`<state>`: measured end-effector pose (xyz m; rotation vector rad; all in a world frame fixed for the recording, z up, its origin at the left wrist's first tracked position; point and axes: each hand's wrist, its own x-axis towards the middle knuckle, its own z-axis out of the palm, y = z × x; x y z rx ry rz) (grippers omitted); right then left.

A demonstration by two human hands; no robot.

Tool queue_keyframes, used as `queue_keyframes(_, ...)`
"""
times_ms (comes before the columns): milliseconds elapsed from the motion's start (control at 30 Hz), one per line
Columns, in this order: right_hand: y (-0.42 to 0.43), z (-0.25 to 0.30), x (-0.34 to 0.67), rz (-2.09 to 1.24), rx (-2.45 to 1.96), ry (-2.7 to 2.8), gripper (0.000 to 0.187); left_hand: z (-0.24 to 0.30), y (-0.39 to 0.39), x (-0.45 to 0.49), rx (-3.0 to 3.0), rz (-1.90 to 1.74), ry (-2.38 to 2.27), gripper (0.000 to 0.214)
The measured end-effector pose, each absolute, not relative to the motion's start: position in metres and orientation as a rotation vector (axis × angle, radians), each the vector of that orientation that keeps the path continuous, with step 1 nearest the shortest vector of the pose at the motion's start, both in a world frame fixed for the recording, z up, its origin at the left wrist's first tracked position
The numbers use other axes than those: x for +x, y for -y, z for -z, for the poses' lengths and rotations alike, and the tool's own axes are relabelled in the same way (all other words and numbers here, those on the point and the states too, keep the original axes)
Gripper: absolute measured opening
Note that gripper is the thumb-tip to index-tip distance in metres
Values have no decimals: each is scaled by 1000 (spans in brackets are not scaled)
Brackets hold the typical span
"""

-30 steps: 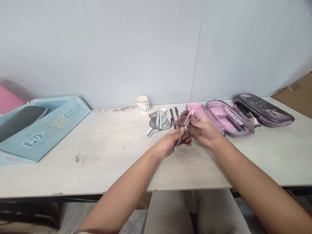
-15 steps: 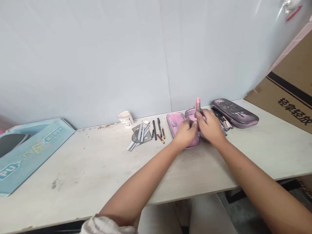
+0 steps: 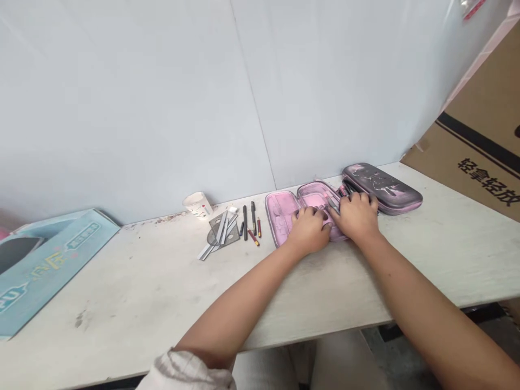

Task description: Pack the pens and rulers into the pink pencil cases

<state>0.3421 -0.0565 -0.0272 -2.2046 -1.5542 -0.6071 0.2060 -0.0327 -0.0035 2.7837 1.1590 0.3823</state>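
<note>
An open pencil case (image 3: 280, 203) with pink lining lies on the table, its two halves unfolded. My left hand (image 3: 309, 232) rests over the near middle of the case with its fingers apart. Just to its right, my right hand (image 3: 359, 218) lies palm down at the case's right side, fingers spread. A pink-tipped grey pen (image 3: 332, 202) lies in the right half of the case, close to my right thumb. Dark pens (image 3: 350, 187) show beyond the right fingers; the hand partly covers them. What lies under both palms is hidden.
A closed dark pencil case (image 3: 382, 187) stands at the back right. Left of the open case are black pens (image 3: 245, 223), short pencils (image 3: 259, 227), rulers (image 3: 221, 230) and a paper cup (image 3: 197, 206). A blue box (image 3: 52, 265) sits far left, a cardboard box (image 3: 475, 157) far right.
The pink-tipped pen, upright in my right hand before, now lies low in the case. Both hands have come down and spread, the right one shifting rightward relative to the case.
</note>
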Motion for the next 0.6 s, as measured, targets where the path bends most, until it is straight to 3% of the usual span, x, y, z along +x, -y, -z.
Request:
queue_keyframes(333,74,20,319,718,-2021,1706,37,-16,26,89,2496,-676,-1379,27)
queue_keyframes(600,55,-4,194,439,-1741,2118,33,6,6,-12,2418,-637,-1696,29)
